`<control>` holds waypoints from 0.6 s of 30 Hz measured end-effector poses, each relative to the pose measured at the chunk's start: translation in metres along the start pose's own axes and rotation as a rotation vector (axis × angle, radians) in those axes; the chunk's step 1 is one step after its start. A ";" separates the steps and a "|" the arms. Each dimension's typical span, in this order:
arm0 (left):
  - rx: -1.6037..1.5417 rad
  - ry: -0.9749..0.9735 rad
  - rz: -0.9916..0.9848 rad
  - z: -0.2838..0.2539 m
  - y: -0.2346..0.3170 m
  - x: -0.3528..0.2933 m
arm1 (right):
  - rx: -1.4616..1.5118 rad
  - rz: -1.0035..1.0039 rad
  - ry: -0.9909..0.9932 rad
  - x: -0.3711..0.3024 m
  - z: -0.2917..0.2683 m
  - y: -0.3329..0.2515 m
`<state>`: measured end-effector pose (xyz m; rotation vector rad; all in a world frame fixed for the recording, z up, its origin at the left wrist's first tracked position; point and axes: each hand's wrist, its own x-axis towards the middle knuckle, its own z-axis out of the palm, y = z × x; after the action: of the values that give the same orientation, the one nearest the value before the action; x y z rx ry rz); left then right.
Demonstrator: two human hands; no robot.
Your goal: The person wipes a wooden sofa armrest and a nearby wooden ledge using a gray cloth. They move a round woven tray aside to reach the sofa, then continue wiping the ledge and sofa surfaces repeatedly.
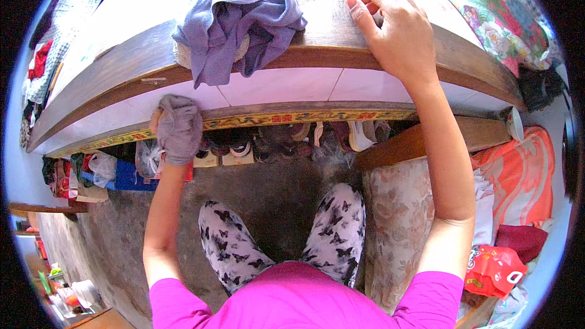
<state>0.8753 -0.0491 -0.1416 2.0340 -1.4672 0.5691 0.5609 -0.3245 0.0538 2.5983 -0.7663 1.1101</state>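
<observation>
A crumpled grey cloth covers most of my left hand, whose fingers are closed round it. That hand is beside the decorated lower rail of the wooden furniture, left of centre. My right hand rests on the wooden top edge at the right. Its fingers are loosely curved, the thumb stands apart, and no held thing shows. Between the two hands, a blue-purple cloth lies heaped on the same edge and hangs partly over its front. A bit of pale fluffy material shows under it.
White tiles line the front above a yellow patterned rail. Shoes and bags sit beneath. To the right are a floral-covered seat, an orange cloth and a red bag. A small bowl stands at the far right.
</observation>
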 end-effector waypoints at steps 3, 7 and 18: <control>-0.047 -0.236 0.104 0.005 0.074 0.037 | -0.014 0.063 -0.047 -0.002 -0.004 -0.002; -0.457 -0.538 0.456 0.074 0.197 0.083 | 0.057 0.120 -0.064 0.001 0.000 -0.004; -0.233 -0.196 0.895 0.082 0.199 0.086 | 0.159 0.171 -0.101 -0.003 0.007 0.022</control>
<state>0.7145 -0.2130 -0.1104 1.2022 -2.4276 0.4970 0.5517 -0.3452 0.0464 2.7833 -0.9762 1.1355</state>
